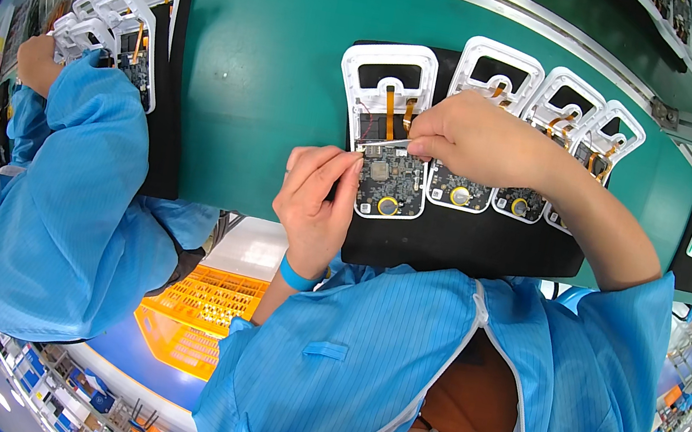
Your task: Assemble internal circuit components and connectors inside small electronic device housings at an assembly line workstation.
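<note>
In the head view, a white plastic frame unit with a dark circuit board (379, 180) lies flat on a black sheet-like mat (469, 248) over the smooth green desk (248, 90). Its long axis runs away from the person, the far end leaning slightly left. The open, rounded white loop (391, 55) points away; the squared board end, with a yellow-ringed round cell (387, 206), points toward the person. Flat, glossy amber ribbon cables (389, 112) run lengthwise from the loop toward the board.

The right hand (478, 137) has its grip closed, thumb against forefinger, on a slim silvery metal tool (384, 143), which lies crosswise over the unit, tip to the left. The left hand (317, 197) brings thumb and forefinger nearly together at the board's left edge; whether that grip pinches anything, I cannot tell.

Three similar white-framed units (520, 207) fan out to the right, loops also away, leaning right. At the far left, a co-worker's hand (39, 64) is at overlapping white frames (130, 1).
</note>
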{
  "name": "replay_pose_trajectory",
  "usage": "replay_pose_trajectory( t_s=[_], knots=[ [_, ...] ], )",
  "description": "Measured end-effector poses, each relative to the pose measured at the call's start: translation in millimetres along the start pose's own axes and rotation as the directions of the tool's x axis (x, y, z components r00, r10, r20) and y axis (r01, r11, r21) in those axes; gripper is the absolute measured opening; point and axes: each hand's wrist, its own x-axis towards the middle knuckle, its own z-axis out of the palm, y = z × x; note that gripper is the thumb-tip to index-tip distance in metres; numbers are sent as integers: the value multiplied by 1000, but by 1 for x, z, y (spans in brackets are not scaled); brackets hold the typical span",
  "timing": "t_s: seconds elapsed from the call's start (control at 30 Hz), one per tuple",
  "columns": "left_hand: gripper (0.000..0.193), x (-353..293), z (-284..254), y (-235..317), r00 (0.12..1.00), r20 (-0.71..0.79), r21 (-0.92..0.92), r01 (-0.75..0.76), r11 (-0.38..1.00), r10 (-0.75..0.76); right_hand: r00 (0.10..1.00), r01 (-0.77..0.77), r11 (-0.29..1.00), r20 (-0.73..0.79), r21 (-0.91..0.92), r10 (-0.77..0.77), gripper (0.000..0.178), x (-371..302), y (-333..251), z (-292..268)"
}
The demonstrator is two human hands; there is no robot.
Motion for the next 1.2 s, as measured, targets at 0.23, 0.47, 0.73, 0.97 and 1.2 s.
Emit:
replay_pose_trajectory(
  t_s=[0.23,0.47,0.73,0.97,1.2],
  knots=[
    [14,0,1,-2,1000,4,9,-11,1000,11,998,-67,996,7,-57,68,23,-2,-11,-1],
    [18,1,0,-1,1000,11,-18,5,1000,-5,1000,26,975,18,-220,-23,13,-6,-12,4],
    [12,-1,-2,0,999,28,15,22,1000,-22,992,64,780,-41,-623,-115,10,-17,-30,7],
    [21,0,-31,20,997,-63,-43,32,999,-35,959,-66,976,-285,-209,4,16,-66,-22,-14],
    [33,15,-54,99,861,-117,-693,-427,580,494,859,-138,990,-493,38,138,24,-82,-15,12]
  ],
)
